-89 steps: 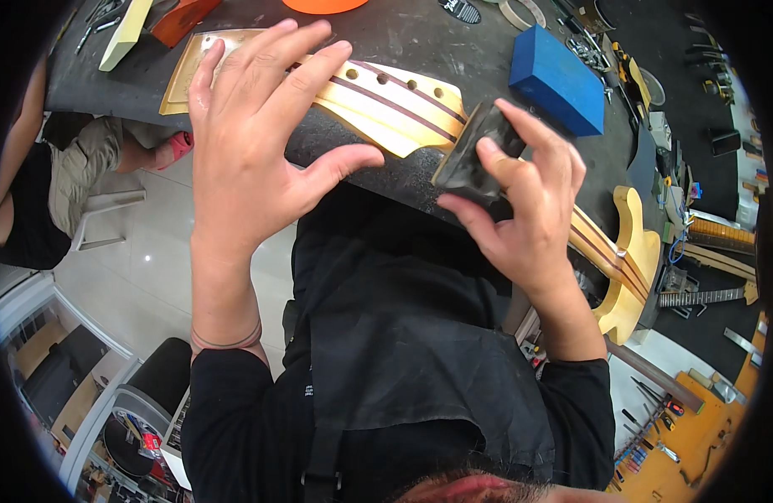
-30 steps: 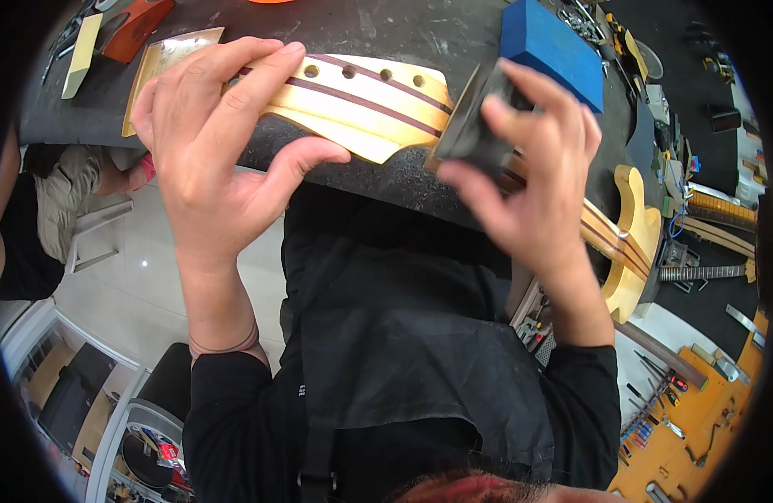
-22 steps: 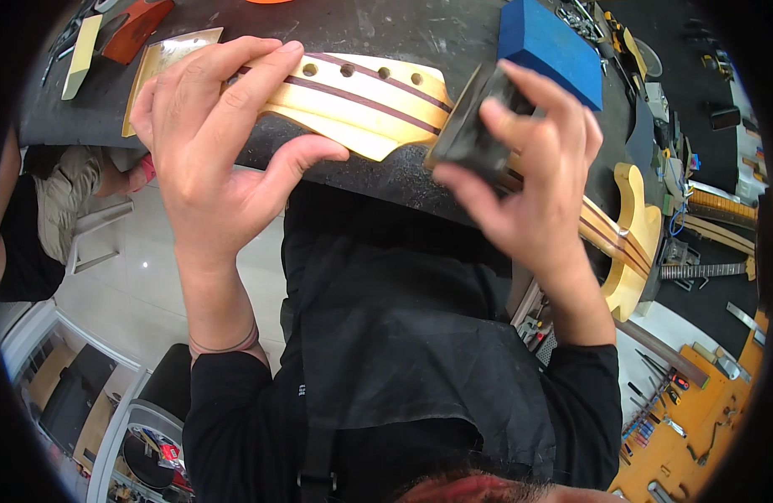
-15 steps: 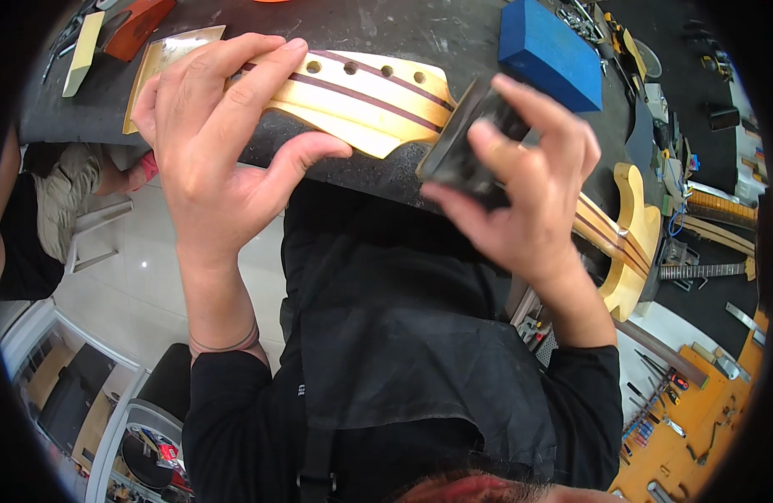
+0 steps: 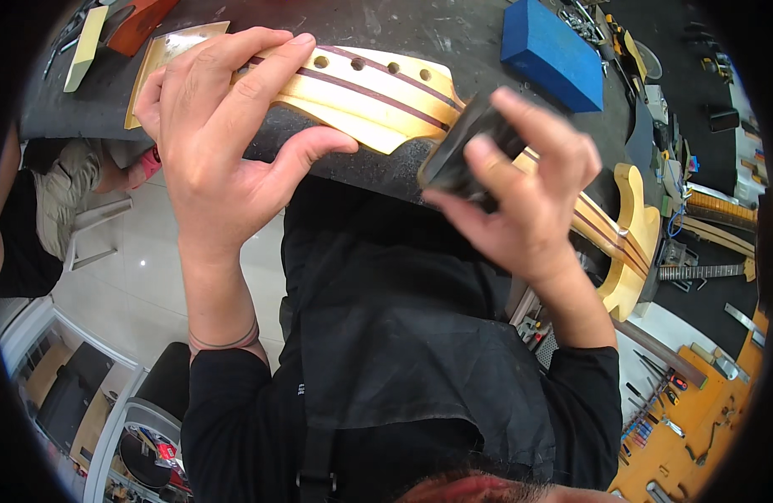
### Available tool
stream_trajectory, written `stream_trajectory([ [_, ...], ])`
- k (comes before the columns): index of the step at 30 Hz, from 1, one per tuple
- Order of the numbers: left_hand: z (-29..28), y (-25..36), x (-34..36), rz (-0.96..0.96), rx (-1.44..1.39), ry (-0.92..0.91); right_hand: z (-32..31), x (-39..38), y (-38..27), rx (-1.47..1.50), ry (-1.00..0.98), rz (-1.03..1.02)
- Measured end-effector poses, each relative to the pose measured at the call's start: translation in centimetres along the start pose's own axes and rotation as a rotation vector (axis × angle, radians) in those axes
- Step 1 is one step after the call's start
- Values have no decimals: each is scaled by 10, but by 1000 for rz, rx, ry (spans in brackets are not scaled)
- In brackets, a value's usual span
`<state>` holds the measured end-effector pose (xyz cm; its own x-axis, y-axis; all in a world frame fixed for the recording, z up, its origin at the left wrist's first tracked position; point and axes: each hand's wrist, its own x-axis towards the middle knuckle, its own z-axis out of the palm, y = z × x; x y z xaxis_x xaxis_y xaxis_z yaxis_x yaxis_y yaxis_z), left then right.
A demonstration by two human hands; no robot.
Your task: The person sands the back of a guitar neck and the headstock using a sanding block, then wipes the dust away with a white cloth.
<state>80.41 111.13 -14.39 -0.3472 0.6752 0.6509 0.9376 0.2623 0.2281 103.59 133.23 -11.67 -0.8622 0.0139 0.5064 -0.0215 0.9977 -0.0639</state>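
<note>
A pale wooden guitar headstock (image 5: 386, 101) with dark stripes and a row of several holes lies along the bench edge, its striped neck (image 5: 600, 225) running right to the pale body (image 5: 628, 285). My left hand (image 5: 223, 142) grips the headstock's left part, fingers over the top and thumb along the near edge. My right hand (image 5: 537, 201), blurred, holds a dark rectangular block (image 5: 453, 155) across the neck just right of the headstock. The block hides the neck beneath it; whether it touches the wood is hard to tell.
A blue block (image 5: 550, 59) lies behind my right hand on the dark bench (image 5: 76, 117). A cream block (image 5: 85, 50) and a metal-topped board (image 5: 181, 42) sit at the left. A seated person's leg (image 5: 101, 159) shows below left. Tools and other guitar necks crowd the right.
Since three seconds ago, my left hand and the headstock have shifted left and up. Over the last second my right hand and the dark block have moved toward me and slightly left.
</note>
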Motion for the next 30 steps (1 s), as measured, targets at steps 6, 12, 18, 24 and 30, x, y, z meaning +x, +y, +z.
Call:
stream_trajectory([
  [6, -2, 1, -1, -2, 15, 1, 9, -4, -8, 0, -1, -26],
  [12, -2, 2, -1, -6, 10, -5, 15, -2, -3, 17, 51, -26],
  [18, -1, 2, -2, -1, 17, 3, 10, 0, 9, -19, 78, 10],
  [24, -1, 2, -2, -9, 25, -2, 7, 2, 7, -74, 63, 5],
  [30, -1, 0, -2, -4, 19, 2, 5, 5, 3, -41, 38, -30],
])
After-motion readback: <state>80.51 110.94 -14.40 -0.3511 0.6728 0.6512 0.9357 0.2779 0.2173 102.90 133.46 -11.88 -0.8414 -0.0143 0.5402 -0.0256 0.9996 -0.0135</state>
